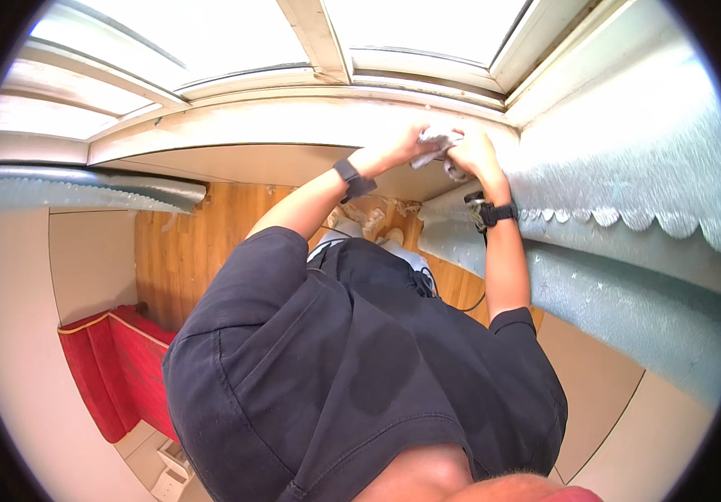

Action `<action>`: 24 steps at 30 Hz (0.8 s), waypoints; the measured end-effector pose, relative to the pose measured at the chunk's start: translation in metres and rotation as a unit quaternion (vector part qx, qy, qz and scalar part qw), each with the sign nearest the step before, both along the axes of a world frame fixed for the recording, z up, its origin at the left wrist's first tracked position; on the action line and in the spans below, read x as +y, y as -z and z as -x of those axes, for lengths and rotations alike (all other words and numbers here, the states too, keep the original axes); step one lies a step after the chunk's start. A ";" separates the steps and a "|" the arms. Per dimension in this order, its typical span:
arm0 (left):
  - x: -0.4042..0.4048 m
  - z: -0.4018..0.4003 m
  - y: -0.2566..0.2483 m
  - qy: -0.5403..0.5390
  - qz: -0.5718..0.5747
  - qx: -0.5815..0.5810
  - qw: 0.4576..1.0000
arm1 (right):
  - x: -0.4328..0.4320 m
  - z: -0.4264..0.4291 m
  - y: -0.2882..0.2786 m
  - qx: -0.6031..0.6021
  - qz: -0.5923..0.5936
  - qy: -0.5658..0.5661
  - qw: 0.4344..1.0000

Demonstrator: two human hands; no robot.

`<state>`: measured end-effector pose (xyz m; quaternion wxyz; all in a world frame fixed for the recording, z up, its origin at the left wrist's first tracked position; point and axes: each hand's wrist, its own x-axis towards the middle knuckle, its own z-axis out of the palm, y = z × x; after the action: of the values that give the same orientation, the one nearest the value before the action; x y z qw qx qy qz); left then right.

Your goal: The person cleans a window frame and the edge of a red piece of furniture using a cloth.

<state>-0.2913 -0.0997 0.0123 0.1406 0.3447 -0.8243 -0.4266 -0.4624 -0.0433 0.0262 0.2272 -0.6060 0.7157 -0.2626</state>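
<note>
Both of my hands grip a crumpled white-grey cloth over the inner edge of the white window sill. My left hand, with a dark band at the wrist, pinches the cloth's left side. On its other side my right hand has its fingers curled into the fabric, and part of the cloth hangs down below them. The hands are a short way apart. Some fingertips are hidden by the cloth and the glare.
White window frames rise beyond the sill. A pale blue curtain with a scalloped edge hangs close at the right, another curtain at the left. Debris lies on the wooden floor near the wall. A red upholstered piece of furniture stands at lower left.
</note>
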 end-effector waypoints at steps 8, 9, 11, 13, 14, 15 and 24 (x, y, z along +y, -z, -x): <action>0.023 -0.071 -0.024 -0.041 0.068 0.037 0.996 | 0.001 -0.051 -0.018 0.009 -0.070 -0.141 0.987; 0.021 -0.081 -0.025 -0.047 0.076 0.035 0.995 | -0.004 -0.061 -0.020 0.030 -0.068 -0.149 0.986; 0.017 -0.103 -0.022 -0.067 0.063 0.026 0.995 | -0.011 -0.084 -0.024 -0.042 -0.094 -0.152 0.983; 0.015 -0.121 -0.024 -0.094 0.077 0.025 0.992 | -0.019 -0.103 -0.012 -0.007 -0.016 -0.175 0.984; 0.009 -0.132 -0.021 -0.094 0.067 -0.015 0.993 | -0.026 -0.111 -0.006 -0.010 -0.037 -0.183 0.982; 0.008 -0.141 -0.023 -0.101 0.052 -0.054 0.992 | -0.027 -0.119 -0.008 -0.008 -0.032 -0.190 0.981; -0.007 -0.119 -0.019 -0.007 0.069 -0.011 0.997 | 0.011 -0.115 -0.010 -0.008 0.008 -0.038 0.999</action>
<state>-0.1728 -0.1065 0.0309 0.1579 0.3448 -0.8510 -0.3634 -0.3475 -0.0322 0.0366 0.2379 -0.6323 0.6885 -0.2640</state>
